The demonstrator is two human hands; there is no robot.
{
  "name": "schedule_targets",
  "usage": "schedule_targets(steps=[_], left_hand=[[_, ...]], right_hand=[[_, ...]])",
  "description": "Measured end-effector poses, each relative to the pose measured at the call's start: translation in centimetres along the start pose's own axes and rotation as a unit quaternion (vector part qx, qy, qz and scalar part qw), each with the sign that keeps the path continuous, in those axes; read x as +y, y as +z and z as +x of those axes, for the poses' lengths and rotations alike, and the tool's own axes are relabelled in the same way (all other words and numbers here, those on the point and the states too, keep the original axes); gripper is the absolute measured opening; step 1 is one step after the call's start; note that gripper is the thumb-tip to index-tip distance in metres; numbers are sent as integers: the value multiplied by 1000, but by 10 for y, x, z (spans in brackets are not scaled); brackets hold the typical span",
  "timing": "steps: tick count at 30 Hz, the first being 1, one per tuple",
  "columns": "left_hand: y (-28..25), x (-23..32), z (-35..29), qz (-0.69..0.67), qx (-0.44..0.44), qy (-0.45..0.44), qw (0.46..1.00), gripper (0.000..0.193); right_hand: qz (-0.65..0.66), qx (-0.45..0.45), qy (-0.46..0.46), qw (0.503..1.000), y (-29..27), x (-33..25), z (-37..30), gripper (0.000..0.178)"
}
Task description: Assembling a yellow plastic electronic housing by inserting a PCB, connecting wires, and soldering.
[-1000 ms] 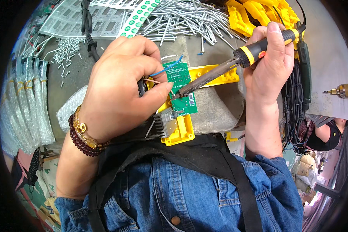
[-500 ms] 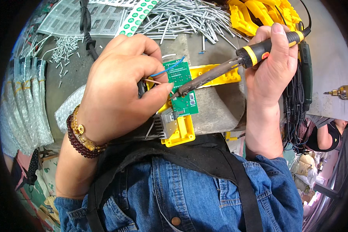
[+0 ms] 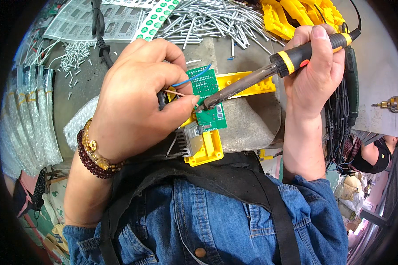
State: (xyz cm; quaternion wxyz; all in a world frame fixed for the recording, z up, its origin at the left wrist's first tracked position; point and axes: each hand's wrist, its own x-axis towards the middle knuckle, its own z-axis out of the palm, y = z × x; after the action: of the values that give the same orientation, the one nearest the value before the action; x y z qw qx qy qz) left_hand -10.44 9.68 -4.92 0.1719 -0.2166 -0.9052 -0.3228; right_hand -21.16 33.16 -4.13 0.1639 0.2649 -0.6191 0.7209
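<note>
My right hand [image 3: 316, 70] grips the black and yellow handle of a soldering iron [image 3: 292, 58], which slants down to the left. Its dark tip meets the left edge of a green circuit board [image 3: 211, 115]. There my left hand [image 3: 146, 97] is closed in a pinch on a thin brown wire [image 3: 174, 92], its end at the board near the tip. A blue wire [image 3: 194, 78] arches over the board's upper part. Under the board lies a yellow plastic housing [image 3: 210, 152], with a finned metal heat sink [image 3: 189, 139] at its near end.
Long screws [image 3: 212, 20] are heaped at the back, beside yellow plastic shells [image 3: 296, 17]. Small screws [image 3: 75, 57] and bubble-wrap sleeves [image 3: 28, 119] lie left. Black cables [image 3: 338, 115] hang at the right, near a brass-coloured tool tip [image 3: 389, 105]. Another person [image 3: 376, 154] sits at the far right.
The soldering iron and my right hand have shifted very slightly, with the tip still at the board's left edge. My left hand stays nearly still.
</note>
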Motion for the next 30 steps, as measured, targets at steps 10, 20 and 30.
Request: schedule_targets(steps=[10, 20, 30], left_hand=[[0, -1, -2, -6, 0, -7, 1000, 15], [0, -1, -3, -12, 4, -3, 1000, 16], [-2, 1, -1, -7, -7, -4, 1000, 16]], right_hand=[[42, 14, 50, 998, -1, -1, -1, 22], [40, 10, 2, 999, -1, 7, 1, 20], [130, 49, 120, 983, -24, 5, 8, 14]])
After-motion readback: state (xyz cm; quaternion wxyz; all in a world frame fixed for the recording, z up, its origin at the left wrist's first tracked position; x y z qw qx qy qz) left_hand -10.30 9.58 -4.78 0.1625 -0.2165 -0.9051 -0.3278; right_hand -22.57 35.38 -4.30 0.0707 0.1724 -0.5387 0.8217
